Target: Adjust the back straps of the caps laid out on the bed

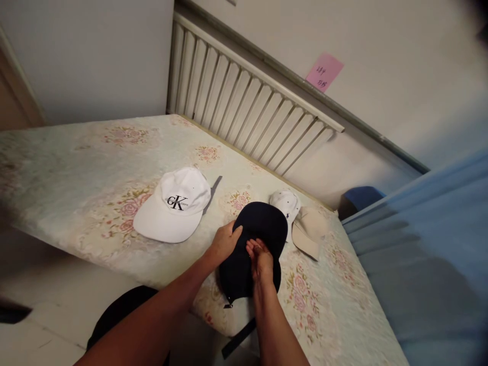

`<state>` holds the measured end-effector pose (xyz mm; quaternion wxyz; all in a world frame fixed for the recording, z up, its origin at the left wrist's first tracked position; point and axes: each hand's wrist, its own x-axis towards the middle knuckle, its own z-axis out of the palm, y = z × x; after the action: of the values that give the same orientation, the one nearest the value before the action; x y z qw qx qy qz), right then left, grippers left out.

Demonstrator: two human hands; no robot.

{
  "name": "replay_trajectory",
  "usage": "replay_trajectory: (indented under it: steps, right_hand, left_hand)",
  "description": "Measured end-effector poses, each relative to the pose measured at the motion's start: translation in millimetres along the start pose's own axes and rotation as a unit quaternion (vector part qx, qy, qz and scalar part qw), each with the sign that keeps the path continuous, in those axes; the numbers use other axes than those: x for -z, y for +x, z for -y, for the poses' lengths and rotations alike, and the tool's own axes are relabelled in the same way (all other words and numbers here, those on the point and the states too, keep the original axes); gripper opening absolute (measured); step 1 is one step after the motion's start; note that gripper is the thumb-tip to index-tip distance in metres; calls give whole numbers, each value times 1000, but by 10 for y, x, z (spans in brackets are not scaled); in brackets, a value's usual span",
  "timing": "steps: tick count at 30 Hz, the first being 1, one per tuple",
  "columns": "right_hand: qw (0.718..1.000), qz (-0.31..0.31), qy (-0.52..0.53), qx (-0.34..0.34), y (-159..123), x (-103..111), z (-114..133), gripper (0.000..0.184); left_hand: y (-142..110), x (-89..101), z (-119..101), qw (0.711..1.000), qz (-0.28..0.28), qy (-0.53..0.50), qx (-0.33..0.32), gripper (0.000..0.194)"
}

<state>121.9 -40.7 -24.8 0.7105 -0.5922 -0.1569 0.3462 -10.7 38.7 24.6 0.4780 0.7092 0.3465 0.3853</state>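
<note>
A dark cap (263,216) is held over the near part of the table, its inside turned toward me and its brim pointing away. My left hand (226,243) grips the left edge of this cap where brim meets crown, thumb on top. Inside the crown, my right hand (264,262) rests palm up with its fingers stretched out. A dark strap (239,338) hangs below, near my right forearm. Left of my hands lies a white cap (185,195) with dark letters, and a grey strap (213,194) sticks out behind it.
Beyond the dark cap lie a smaller white cap (285,203) and a beige cap (308,231). A flowered cloth covers the table (320,315). A radiator (244,96) runs along the far edge, and a blue curtain (430,254) hangs at right.
</note>
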Motion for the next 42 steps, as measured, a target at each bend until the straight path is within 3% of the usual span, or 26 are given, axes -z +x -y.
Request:
replay_trajectory:
  steps: [10,18,20,23,25,28,38,42]
  right_hand:
    - [991,120,-50,11,-193,-447,-12,19]
    - [976,97,-182,76,-271,-348,25,22]
    - [950,115,-250,146,-376,-303,41,30]
    - [850,178,-422,260,-491,-236,-20,46]
    - [787,194,-512,284,-513,-182,-97,53]
    - [750,178,-567,290,-486,-82,-200,54]
    - [816,38,-500,289,-338,165,-298,47]
    - [810,52,-506,291,-337,171,-316,44]
  left_hand:
    - [-16,2,-23,1000,10,-2,27,30]
    - [0,16,-14,1000,-5,-15,16,30]
    - [-2,20,-18,1000,-13,-25,3,31]
    - [-4,23,-12,999,-13,-31,1,33]
    - [-3,24,0,1000,-10,-26,5,33]
    - [-2,26,18,1000,-13,-6,17,34]
    - [-14,16,0,1000,-6,-8,8,37]
    - [-18,0,22,1000,-9,-13,-2,37]
